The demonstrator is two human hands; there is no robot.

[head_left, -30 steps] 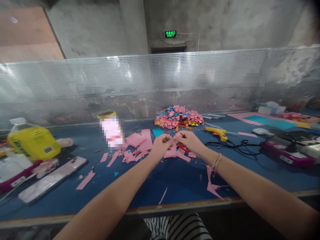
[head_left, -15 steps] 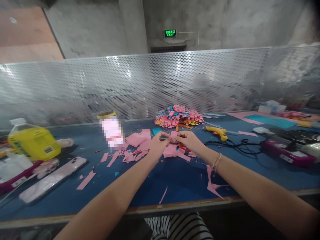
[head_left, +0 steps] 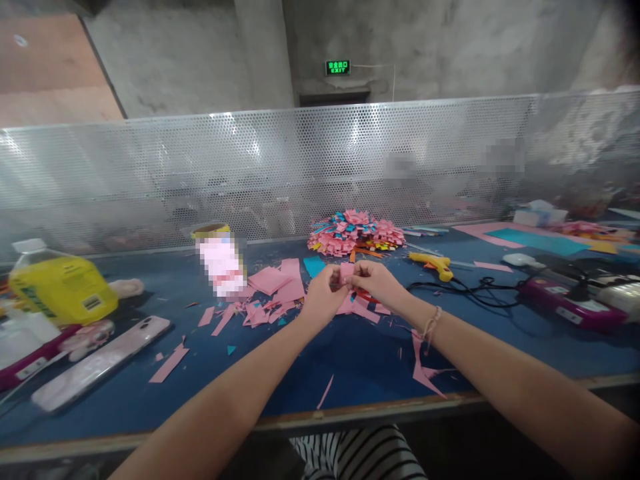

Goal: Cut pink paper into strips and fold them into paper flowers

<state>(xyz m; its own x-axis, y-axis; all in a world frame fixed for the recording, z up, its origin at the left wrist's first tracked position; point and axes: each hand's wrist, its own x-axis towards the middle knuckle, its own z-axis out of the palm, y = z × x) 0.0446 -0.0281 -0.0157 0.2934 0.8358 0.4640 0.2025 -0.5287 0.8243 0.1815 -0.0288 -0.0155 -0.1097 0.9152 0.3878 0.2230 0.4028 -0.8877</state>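
Between my two hands is a small piece of pink paper (head_left: pixel 346 271), raised a little over the table. My left hand (head_left: pixel 325 292) pinches its left side with thumb and fingers. On the other side, the fingertips of my right hand (head_left: pixel 374 281) are closed on it too. Pink paper scraps (head_left: pixel 267 312) lie to the left of my hands, and more are partly hidden beneath them. Behind my hands stands a heap of fringed pink, blue and yellow paper pieces (head_left: pixel 350 233). A blue paper piece (head_left: pixel 314 267) lies just beyond my left hand.
A yellow glue gun (head_left: pixel 434 264) with a black cord lies right of my hands, near a purple power strip (head_left: pixel 570 303). At left are a phone (head_left: pixel 103 363) and a jug of yellow liquid (head_left: pixel 63 287). A perforated metal screen (head_left: pixel 280 167) runs along the back.
My left fingers have shifted on the pink paper piece, which now stands more upright between my hands. The whole view has moved slightly.
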